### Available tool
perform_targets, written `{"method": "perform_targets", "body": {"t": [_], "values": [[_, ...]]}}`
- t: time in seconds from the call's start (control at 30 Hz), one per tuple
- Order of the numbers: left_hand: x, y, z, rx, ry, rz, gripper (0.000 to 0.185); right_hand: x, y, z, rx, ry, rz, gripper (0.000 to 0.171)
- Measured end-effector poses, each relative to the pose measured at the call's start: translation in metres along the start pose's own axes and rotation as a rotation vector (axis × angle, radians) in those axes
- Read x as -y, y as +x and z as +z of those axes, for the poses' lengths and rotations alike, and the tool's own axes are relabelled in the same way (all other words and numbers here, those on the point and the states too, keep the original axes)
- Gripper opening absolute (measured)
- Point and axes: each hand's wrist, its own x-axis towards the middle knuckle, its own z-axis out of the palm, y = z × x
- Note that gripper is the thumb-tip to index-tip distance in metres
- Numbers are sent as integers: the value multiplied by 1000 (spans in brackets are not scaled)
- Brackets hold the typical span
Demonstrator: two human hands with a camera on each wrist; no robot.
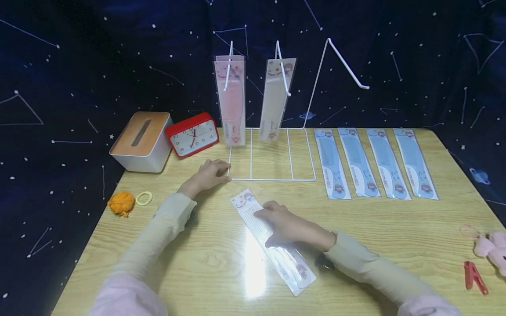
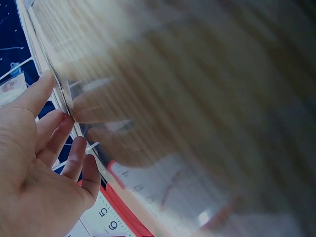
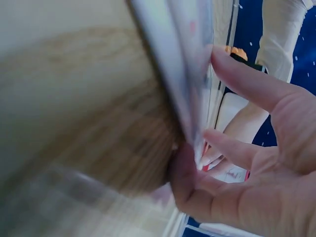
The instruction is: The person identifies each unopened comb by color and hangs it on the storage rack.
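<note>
A white comb in a clear printed packet (image 1: 254, 221) lies slantwise on the table in front of the rack. My right hand (image 1: 286, 224) grips this packet from above, thumb and fingers at its long edges; the right wrist view shows the fingers (image 3: 185, 177) right at the packet's edge. My left hand (image 1: 207, 175) rests at the front left corner of a white wire rack (image 1: 272, 179), fingertips on the tabletop beside the wire. Pink packaged combs (image 1: 233, 101) hang on the rack's left hook, and a whitish packaged comb (image 1: 276, 98) hangs on the middle one.
Several blue packaged combs (image 1: 357, 162) lie in a row right of the rack. A tissue box (image 1: 138, 145) and red alarm clock (image 1: 192, 135) stand back left, near orange yarn (image 1: 121, 203) and a yellow ring (image 1: 144, 199). A red clip (image 1: 474, 276) and pink plush (image 1: 494, 250) lie far right.
</note>
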Motion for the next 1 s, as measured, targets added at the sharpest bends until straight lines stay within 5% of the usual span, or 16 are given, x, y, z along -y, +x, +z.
{"method": "perform_targets", "body": {"t": [0.5, 0.87, 1.0], "values": [[-2, -2, -1, 0, 3, 5, 56, -15, -13, -28, -12, 435, -19, 74], [-1, -3, 0, 4, -2, 9, 56, 7, -35, -81, -601, 508, -420, 70], [-1, -2, 0, 2, -7, 8, 55, 14, -39, -95, -703, 532, -456, 70]]}}
